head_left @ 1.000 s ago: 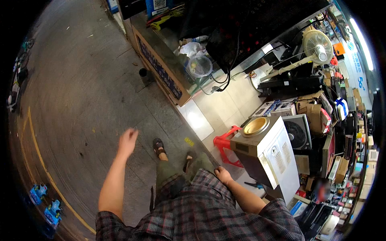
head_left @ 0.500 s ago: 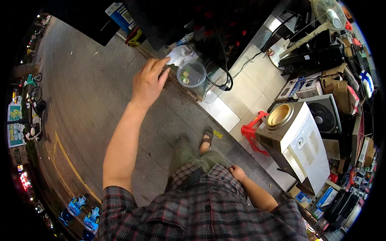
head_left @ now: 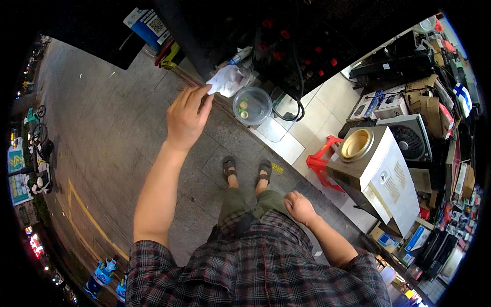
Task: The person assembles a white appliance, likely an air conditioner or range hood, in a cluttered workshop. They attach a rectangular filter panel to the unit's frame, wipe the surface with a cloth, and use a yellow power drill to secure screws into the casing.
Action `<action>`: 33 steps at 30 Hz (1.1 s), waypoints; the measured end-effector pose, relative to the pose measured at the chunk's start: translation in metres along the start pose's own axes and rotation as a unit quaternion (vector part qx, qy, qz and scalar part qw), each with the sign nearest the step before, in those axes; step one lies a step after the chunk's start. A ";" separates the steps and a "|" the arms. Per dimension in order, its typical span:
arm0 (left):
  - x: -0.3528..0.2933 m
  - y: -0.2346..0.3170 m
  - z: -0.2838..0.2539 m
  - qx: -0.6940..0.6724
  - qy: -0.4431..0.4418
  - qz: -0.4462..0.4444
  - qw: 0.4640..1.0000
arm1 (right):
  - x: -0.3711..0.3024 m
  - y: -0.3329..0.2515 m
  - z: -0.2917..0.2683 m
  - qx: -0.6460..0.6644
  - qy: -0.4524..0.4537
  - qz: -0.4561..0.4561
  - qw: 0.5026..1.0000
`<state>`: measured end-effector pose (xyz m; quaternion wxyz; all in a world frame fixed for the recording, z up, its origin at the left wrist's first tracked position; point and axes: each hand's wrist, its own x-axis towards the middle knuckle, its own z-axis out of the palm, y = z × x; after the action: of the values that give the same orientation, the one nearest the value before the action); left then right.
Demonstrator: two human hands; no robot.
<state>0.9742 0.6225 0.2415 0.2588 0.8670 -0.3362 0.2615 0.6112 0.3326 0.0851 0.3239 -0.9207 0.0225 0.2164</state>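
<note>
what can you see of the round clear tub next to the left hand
The clear tub looks like see-through plastic, round, seen from above. A few small pieces, green and pale yellow, lie at its bottom. It sits at the edge of the dark stand, above the grey pavement, with a crumpled white bag right beside it. The left hand reaches the bag with its fingertips and does not touch the tub. A black cable hangs just to its right.
</note>
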 end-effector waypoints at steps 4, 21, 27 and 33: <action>-0.014 -0.001 -0.006 -0.039 -0.004 -0.071 0.997 | 0.052 -0.131 -0.105 0.064 0.139 -0.162 0.975; -0.021 0.017 -0.002 -0.165 0.039 -0.108 0.980 | 0.125 -0.208 -0.163 0.077 0.303 -0.253 0.916; -0.034 0.021 -0.013 -0.105 0.052 -0.096 0.988 | 0.120 -0.210 -0.162 0.064 0.293 -0.273 0.914; -0.044 0.025 -0.032 -0.068 0.061 -0.101 0.991 | 0.121 -0.218 -0.158 0.072 0.276 -0.308 0.908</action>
<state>0.9189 0.6464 0.2441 0.3620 0.8595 -0.2470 0.2632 0.8207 0.4204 0.2733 0.4208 -0.8791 -0.1582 -0.1586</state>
